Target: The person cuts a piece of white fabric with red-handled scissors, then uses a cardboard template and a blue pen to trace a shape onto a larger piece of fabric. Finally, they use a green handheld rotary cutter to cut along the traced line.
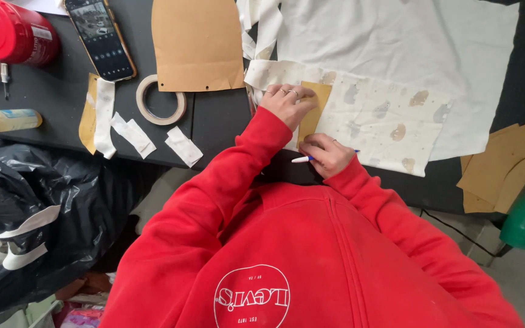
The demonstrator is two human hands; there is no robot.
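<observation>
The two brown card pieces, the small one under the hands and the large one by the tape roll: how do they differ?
The small card piece is narrow, lies on the spotted cloth, and is pinned by the left hand while the right hand holds a pen at its edge. The large card piece is much broader, lies untouched on the dark table, and has small holes punched near its lower edge. Both are flat tan card.

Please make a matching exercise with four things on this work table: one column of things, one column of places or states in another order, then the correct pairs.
Things:
1. left hand
2. right hand
3. roll of tape
4. phone

Places or states:
A. lies between a red canister and a large brown card sheet
B. holds a pen
C. presses flat on a small brown card piece on spotted cloth
D. lies just below the large brown card sheet's left corner

Pairs: 1-C, 2-B, 3-D, 4-A
</observation>
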